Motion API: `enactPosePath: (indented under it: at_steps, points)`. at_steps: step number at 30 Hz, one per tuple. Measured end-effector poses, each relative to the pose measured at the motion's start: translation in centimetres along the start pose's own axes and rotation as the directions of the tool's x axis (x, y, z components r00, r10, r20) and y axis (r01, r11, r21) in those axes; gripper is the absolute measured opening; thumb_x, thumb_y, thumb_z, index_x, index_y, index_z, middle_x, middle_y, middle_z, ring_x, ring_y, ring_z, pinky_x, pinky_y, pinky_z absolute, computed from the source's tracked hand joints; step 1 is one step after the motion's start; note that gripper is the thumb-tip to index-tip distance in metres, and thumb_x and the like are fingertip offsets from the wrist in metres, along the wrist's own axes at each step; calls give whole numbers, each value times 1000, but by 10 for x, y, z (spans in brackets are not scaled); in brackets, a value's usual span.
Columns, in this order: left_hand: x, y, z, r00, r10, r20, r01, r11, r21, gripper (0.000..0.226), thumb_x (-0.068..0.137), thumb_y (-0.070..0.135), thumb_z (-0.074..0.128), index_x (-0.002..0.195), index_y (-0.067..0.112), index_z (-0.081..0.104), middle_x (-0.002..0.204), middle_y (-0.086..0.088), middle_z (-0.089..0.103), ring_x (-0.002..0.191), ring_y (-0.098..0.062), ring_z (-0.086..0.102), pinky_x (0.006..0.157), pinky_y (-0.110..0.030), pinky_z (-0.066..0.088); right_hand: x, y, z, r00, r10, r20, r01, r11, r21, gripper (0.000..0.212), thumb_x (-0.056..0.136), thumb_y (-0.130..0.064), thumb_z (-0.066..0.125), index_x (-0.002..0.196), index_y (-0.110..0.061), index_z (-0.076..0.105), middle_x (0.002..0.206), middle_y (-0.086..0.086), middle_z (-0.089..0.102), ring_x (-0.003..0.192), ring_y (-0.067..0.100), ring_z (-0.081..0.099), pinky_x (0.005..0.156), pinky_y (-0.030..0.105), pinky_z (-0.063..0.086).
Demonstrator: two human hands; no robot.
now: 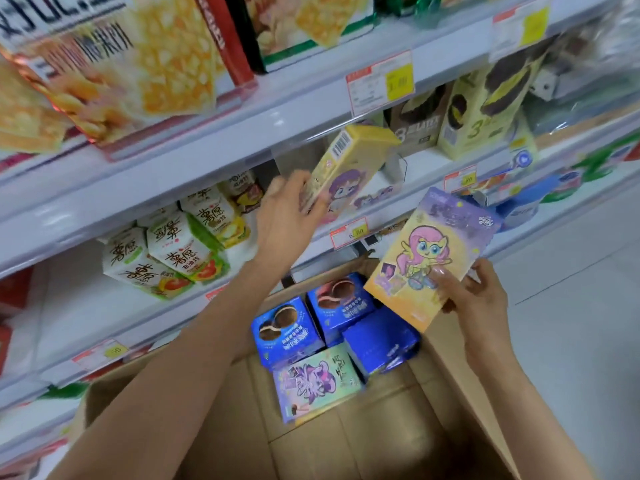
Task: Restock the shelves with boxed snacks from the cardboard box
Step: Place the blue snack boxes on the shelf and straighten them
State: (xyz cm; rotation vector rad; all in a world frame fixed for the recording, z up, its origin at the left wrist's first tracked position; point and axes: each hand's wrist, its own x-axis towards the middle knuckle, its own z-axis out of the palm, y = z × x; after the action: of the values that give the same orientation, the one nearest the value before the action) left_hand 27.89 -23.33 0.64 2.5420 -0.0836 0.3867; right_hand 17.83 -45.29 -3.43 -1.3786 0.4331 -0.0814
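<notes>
My left hand [287, 209] grips the lower end of a yellow cartoon snack box [349, 164], which is tilted up into the middle shelf [426, 168]. My right hand [474, 296] holds a second box [429, 258], yellow and purple with a pink-haired pony, by its lower right corner above the open cardboard box [346, 438]. Inside the cardboard box lie three blue cookie boxes [287, 327] and a green-purple pony box [315, 382].
White and green chip cartons [173, 251] stand on the shelf left of my left hand. Brown and yellow cookie boxes [485, 112] fill the shelf to the right. Large snack bags [114, 64] hang over the top shelf. Grey floor tiles [571, 306] lie at right.
</notes>
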Motion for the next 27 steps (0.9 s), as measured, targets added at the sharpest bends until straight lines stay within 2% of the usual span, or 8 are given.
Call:
enactPosePath:
  at_steps: [3,7,12,14,17,20,22,27]
  points:
    - [17,-2,14,993,109,-51,-110,994,-16,36,86,31,56,116,11,60,97,-12,58,94,-28,53,69,-28,33,-4,9,-6,1000,-1,10,1,1000,25,22,86,4,60,101,-9,50,56,-11,64,46,-2,53,42,11,36]
    - [42,2,35,984,134,-115,-143,987,-74,32,85,23,61,113,6,60,105,-12,60,95,-26,55,69,-23,33,-4,20,-11,999,47,5,-48,996,79,22,86,8,57,96,-10,49,57,-12,66,47,-2,58,40,10,38]
    - [66,-3,73,997,-43,-68,24,963,-267,29,86,17,62,111,1,59,117,-16,53,90,-15,57,82,-21,44,4,29,-14,997,77,5,-77,990,115,24,85,8,57,87,-14,48,60,-9,68,49,0,60,40,10,40]
    - [72,-8,87,995,-95,-21,85,957,-279,29,87,19,61,112,3,59,119,-16,50,94,-22,59,85,-29,48,8,30,-13,997,67,23,-69,991,113,25,85,8,58,88,-15,49,63,-8,70,52,0,61,42,10,41]
    - [77,-9,101,980,-195,-36,177,940,-293,27,89,18,60,110,1,57,106,-15,51,87,-33,61,76,-30,50,17,31,-12,998,44,43,-48,993,106,29,84,8,59,85,-19,49,66,-8,70,56,1,63,45,10,42]
    - [83,-7,107,948,-318,-15,298,904,-307,31,87,29,62,101,1,58,89,-10,66,80,-28,65,65,-27,49,25,26,-6,998,19,63,-27,992,124,27,84,10,57,93,-15,52,67,-8,71,58,1,64,46,10,43]
    - [88,-6,108,919,-393,10,384,891,-242,40,85,36,63,101,0,57,90,-10,67,82,-25,64,64,-25,43,32,20,1,997,15,71,-26,986,167,27,85,11,56,100,-10,48,63,-9,70,54,1,63,43,10,42]
    - [66,14,73,953,-300,44,302,935,-184,24,87,38,62,79,17,53,88,0,62,81,-17,57,66,-25,40,63,0,20,989,-3,148,-22,986,168,28,85,4,60,106,-9,46,65,-8,71,56,4,66,47,13,45]
